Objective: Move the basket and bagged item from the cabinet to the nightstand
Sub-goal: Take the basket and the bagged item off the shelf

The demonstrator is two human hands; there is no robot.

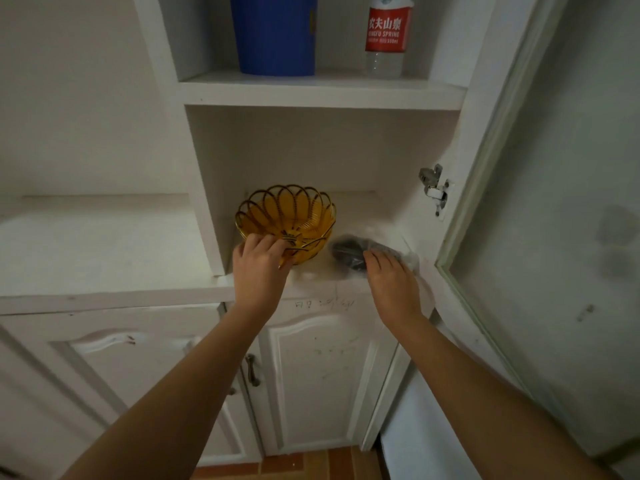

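Observation:
An amber basket (pixel 287 216) with a wire-loop rim stands on the lower open shelf of a white cabinet (pixel 322 95). My left hand (pixel 258 263) grips its near rim, fingers curled over the wire. To the right of the basket lies a dark item in a clear plastic bag (pixel 348 252), blurred. My right hand (pixel 391 280) rests on the bag's near right part, fingers closing over it. Both things sit on the shelf surface.
A blue container (pixel 275 32) and a water bottle with a red label (pixel 386 36) stand on the shelf above. The cabinet's glass door (pixel 540 188) hangs open at the right. Closed lower doors with a metal handle (pixel 252 370) are below; a white counter (pixel 104 244) extends left.

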